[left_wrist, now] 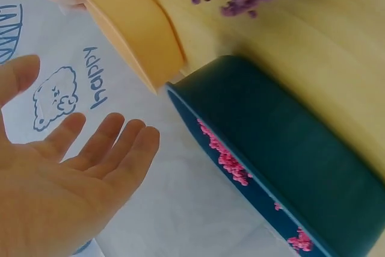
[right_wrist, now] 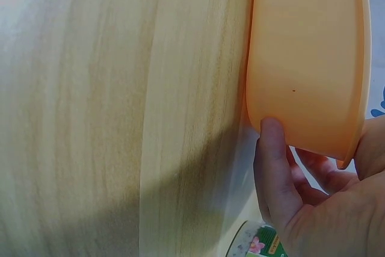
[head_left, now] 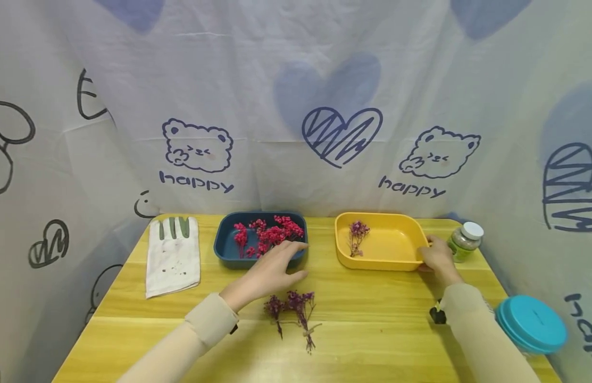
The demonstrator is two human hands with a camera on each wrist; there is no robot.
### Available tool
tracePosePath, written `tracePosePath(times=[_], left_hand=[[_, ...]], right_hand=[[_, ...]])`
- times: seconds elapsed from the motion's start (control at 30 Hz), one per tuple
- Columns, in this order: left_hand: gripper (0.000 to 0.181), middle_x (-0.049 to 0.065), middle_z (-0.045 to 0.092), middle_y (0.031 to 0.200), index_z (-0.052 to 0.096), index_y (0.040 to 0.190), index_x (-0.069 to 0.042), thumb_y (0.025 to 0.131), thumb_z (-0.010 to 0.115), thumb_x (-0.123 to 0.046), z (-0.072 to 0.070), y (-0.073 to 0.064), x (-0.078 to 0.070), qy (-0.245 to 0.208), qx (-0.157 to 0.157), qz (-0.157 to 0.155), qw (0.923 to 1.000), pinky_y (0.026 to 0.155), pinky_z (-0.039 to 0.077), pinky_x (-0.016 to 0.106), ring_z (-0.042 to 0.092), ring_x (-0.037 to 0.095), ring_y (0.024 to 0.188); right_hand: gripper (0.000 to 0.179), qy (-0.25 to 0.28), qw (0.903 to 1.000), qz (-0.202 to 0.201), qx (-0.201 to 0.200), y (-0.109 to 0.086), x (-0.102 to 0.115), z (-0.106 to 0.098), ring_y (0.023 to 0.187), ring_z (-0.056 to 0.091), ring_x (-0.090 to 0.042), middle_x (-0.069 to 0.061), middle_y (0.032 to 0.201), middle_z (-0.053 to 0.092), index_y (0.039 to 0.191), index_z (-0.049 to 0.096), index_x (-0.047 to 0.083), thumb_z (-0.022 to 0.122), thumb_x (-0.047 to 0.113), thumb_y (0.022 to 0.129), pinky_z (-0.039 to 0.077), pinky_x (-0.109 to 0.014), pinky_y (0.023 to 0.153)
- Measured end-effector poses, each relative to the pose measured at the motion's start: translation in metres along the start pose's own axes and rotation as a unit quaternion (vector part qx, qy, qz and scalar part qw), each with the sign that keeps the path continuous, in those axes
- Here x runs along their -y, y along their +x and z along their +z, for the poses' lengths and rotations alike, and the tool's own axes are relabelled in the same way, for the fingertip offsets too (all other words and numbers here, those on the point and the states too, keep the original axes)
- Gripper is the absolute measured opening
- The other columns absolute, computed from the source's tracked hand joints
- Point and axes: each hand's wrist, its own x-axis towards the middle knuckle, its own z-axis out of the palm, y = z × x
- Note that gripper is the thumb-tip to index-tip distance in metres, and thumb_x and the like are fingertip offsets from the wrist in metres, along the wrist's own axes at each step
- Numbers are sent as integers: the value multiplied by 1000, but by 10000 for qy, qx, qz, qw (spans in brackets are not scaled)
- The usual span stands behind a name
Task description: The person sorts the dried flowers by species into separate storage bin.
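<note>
My left hand (head_left: 274, 268) hovers by the near right edge of a dark blue tray (head_left: 224, 258) holding pink-red dried flowers (head_left: 272, 238). Its fingers are relaxed and apart, and the left wrist view shows the palm (left_wrist: 60, 191) bare. At the right end of a yellow tray (head_left: 377, 263), my right hand (head_left: 440, 259) grips the corner, with fingers against the outer wall (right_wrist: 307, 88) and the thumb at the rim. A purple dried flower sprig (head_left: 357, 236) lies at the left inside this tray. Two purple bunches (head_left: 302, 311) lie on the table in front of the left hand.
A white cloth glove with green fingers (head_left: 173, 255) lies at the table's left. Beyond my right hand stands a white-capped jar (head_left: 465, 242). A container with a turquoise lid (head_left: 532, 324) is at the right edge. A printed curtain (head_left: 272, 175) hangs behind the table.
</note>
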Motion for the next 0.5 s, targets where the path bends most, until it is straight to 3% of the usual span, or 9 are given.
tracePosePath(times=[0.23, 0.5], left_hand=[[53, 10, 64, 138, 61, 144, -16, 97, 76, -35, 3, -15, 12, 115, 367, -165, 9991, 111, 53, 53, 60, 30, 129], [50, 14, 64, 124, 64, 136, -9, 92, 82, -24, 11, -29, 24, 107, 925, -839, 9921, 95, 58, 49, 63, 26, 108]], right_hand=[[54, 22, 10000, 59, 41, -2, 2, -1, 69, 67, -15, -36, 128, 51, 146, 41, -13, 48, 3, 96, 69, -40, 68], [55, 47, 10000, 60, 35, -3, 3, -2, 67, 67, -14, -36, 126, 52, 147, 41, -14, 48, 3, 94, 69, -41, 68]])
